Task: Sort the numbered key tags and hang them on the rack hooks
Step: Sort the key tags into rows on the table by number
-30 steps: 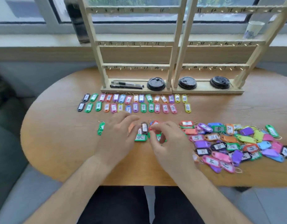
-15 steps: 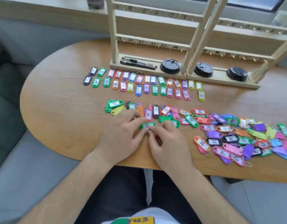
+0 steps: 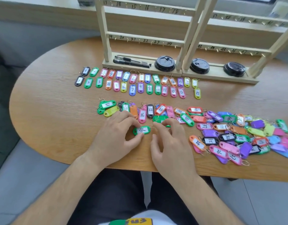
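Your table (image 3: 50, 111) is crowded. The wooden rack (image 3: 148, 34) stands at the far edge, with numbered rails and small hooks under them. Two pens (image 3: 132, 61) and three black lids (image 3: 164, 63) sit on its base. In front of the rack are two sorted rows (image 3: 140, 86) of low-numbered tags, long axes pointing away from you, rings at the far ends. Nearer you is a messy cluster (image 3: 123, 108) of tags. To your right is a big loose pile (image 3: 237, 133), overlapping and pointing every way. Cluster and rows both lie between your hands and the rack.

The green tag (image 3: 141, 130) is at the near side of the cluster, between your two hands. Can't tell if it lies on the wood or just off it. Label faces up. Its long axis runs left-right, roughly along the near table edge, left end a bit nearer you. The ring end points right, toward your right hand. Its digits read upside down from your side. The pink tag 16 (image 3: 142, 115) lies just beyond it, long axis away from you, with the black tag 22 (image 3: 150, 110) beside that.

Left hand (image 3: 114, 138): thumb and forefinger pinch the green tag across its width near the left end. Right hand (image 3: 170, 143): fingers curled, tips down by the ring end. Can't tell whether they grip anything.
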